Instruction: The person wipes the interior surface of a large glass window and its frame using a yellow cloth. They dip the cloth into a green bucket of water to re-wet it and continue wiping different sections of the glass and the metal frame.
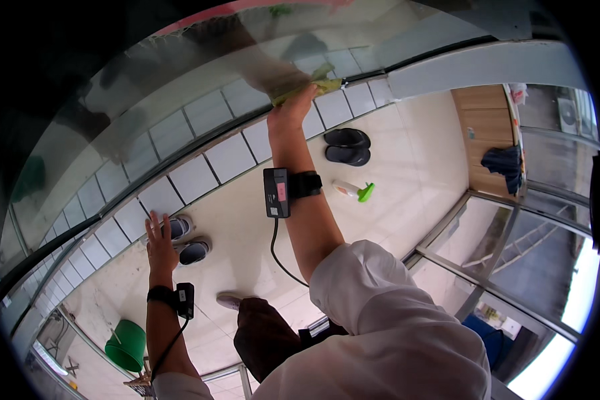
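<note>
A yellow cloth (330,87) lies against the lower part of the glass pane (200,70), close to its dark bottom frame. My right hand (294,107) is on this cloth and holds it to the glass, where both are reflected; the fingertips are partly hidden. My left hand (161,245) holds nothing. Its fingers are spread, reaching over the edge of the white-tiled sill (194,177); whether they touch the tiles I cannot tell. Each forearm wears a strapped black device (276,192) with a cable.
On the pale floor stand grey shoes (194,250), black flip-flops (348,147) and a spray bottle with a green trigger head (354,190). A green bucket (126,345) is at lower left. To the right are a wooden cabinet (485,120) with dark cloth hanging on it and framed glass panels (485,235).
</note>
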A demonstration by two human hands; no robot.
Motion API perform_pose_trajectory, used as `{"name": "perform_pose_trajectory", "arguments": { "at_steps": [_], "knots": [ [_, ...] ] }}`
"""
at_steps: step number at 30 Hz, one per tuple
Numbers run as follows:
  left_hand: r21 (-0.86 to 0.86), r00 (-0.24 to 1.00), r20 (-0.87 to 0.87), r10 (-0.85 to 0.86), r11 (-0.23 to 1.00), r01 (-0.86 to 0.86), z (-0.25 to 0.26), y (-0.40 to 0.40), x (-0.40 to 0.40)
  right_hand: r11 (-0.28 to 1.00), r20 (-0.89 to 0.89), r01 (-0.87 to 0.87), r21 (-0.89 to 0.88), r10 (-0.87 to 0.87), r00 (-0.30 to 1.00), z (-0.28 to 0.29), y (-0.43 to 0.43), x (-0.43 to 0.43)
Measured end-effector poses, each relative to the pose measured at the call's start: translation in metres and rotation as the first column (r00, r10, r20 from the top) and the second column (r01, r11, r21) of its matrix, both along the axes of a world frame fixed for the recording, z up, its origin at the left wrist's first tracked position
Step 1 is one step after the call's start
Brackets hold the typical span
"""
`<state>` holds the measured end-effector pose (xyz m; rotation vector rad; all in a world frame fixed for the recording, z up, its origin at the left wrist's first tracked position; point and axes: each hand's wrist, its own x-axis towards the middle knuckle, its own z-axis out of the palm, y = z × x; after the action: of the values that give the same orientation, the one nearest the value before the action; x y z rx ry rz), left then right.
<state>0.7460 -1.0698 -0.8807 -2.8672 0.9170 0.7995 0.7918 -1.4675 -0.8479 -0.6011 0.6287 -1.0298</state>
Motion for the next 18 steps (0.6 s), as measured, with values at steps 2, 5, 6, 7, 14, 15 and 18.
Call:
{"name": "perform_pose_trajectory", "arguments": {
  "at_steps": [2,5,6,7,14,15,18],
  "knots": [
    [0.043,0.999,-0.023,0.028,0.999,-0.027,0.003,0.013,0.005,0.987,-0.171,0.135,-0.09,-0.148,0.974,0.108,0.039,0.018],
    [0.023,0.997,-0.049,0.056,0.998,-0.055,0.005,0.011,0.003,0.607,-0.227,0.097,-0.789,-0.434,0.872,0.19,0.045,0.018],
    [0.029,0.997,-0.041,0.064,0.998,-0.063,0.0,0.013,0.002,0.436,-0.14,0.098,-0.895,-0.482,0.865,0.207,0.042,0.021],
    [0.034,0.998,-0.034,0.059,0.998,-0.058,-0.001,0.011,0.0,0.411,-0.118,0.109,-0.905,-0.49,0.864,0.201,0.033,0.021],
    [0.043,1.0,-0.01,0.001,0.999,0.0,0.005,0.006,0.004,0.958,-0.213,0.259,-0.123,-0.28,0.936,0.037,-0.046,0.009],
    [0.038,1.0,-0.015,-0.02,0.999,0.021,0.003,-0.002,0.005,0.972,-0.183,0.231,-0.046,-0.236,0.955,0.006,-0.064,0.003],
    [0.067,0.999,-0.023,-0.025,0.997,0.027,0.001,-0.007,0.001,0.981,0.021,-0.017,0.191,0.013,1.0,-0.008,-0.089,-0.01]
  ]
}}
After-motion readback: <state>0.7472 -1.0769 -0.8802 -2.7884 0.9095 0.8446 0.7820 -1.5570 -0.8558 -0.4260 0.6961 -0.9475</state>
